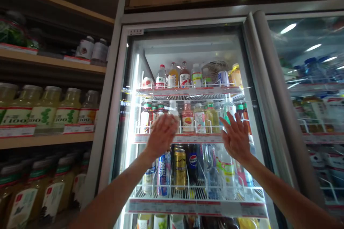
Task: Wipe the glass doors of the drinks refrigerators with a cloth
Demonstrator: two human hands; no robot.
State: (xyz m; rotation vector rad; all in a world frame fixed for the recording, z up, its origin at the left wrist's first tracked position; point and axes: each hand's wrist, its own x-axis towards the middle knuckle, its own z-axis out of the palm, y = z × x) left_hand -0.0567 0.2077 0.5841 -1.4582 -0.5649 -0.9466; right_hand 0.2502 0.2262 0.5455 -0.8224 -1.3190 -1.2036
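Note:
Both my arms reach up into an open drinks fridge (129,114). My left hand (161,135) is open, its fingers together and slightly blurred, in front of the second shelf (199,137) near a white-capped bottle (173,111). My right hand (236,136) is open with fingers spread, palm toward the bottles, beside a green-labelled bottle (228,109). Neither hand holds anything. Below them stand a gold can (180,168), a blue can (162,173) and a dark cola bottle (192,162).
The fridge door (303,114) stands swung open to the right, its glass showing reflections. The top shelf (188,91) carries several bottles and cans. Wooden store shelves (53,137) on the left hold rows of yellow-green juice bottles (43,109).

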